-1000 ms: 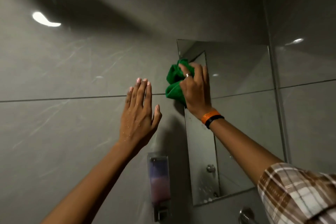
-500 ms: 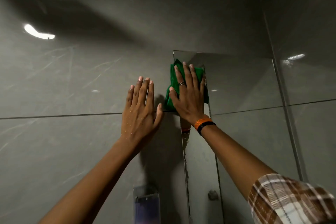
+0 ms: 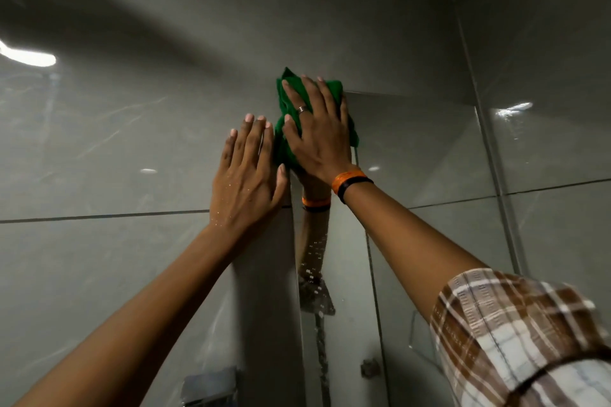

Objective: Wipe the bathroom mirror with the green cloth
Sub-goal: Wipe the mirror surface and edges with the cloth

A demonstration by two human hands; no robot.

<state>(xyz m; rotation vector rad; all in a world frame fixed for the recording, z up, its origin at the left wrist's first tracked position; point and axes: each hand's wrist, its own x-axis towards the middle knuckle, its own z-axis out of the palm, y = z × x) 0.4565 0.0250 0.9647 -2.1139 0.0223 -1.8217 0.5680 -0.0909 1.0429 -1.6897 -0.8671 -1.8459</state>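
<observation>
The bathroom mirror [image 3: 413, 149] is a frameless pane fixed to the grey tiled wall, its top left corner under my right hand. My right hand [image 3: 319, 132] lies flat with spread fingers on the green cloth [image 3: 285, 142], pressing it against that corner. The cloth is bunched and sticks out above and to the left of the fingers. My left hand [image 3: 246, 175] rests flat and open on the wall tile just left of the mirror's edge, almost touching the cloth. My right arm's reflection shows in the glass below.
Glossy grey tiles [image 3: 99, 142] cover the wall on the left, and a side wall [image 3: 545, 76] meets the mirror on the right. A soap dispenser [image 3: 211, 387] hangs low on the wall. A tap fitting [image 3: 367, 368] shows near the mirror's lower part.
My right hand has slid the cloth up to the mirror's top left corner and flattened over it. The view has tilted upward. My left hand stays on the wall.
</observation>
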